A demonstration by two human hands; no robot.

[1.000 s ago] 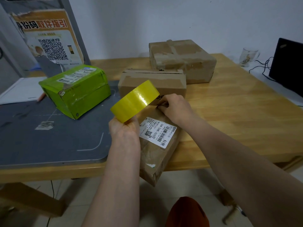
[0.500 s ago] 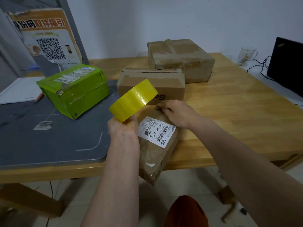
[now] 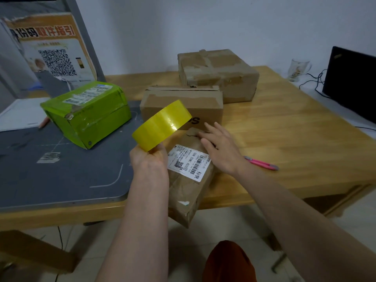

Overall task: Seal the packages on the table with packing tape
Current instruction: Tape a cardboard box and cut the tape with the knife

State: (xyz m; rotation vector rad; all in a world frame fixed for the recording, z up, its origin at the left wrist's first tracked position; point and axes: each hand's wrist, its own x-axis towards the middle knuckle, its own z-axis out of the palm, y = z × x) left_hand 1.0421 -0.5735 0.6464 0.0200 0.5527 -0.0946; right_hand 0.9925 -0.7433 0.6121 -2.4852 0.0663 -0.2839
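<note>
Packing tape [image 3: 161,125] is held up by the left hand [image 3: 148,161], fingers curled round the roll's lower rim, probably ready for pulling a strip. The brown parcel [image 3: 189,176] overhangs the table's [image 3: 284,143] near edge; the right hand [image 3: 221,151] lies spread flat on it, apparently steadying it.

Four packages on the table: one green box [image 3: 86,112], two brown cardboard boxes [image 3: 183,104] [image 3: 218,74], one brown paper parcel [image 3: 189,192]. One roll of yellow tape [image 3: 161,125]. One pink utility knife [image 3: 261,163]. One glass mug [image 3: 298,69]. Two hands [image 3: 149,161] [image 3: 222,149].
</note>
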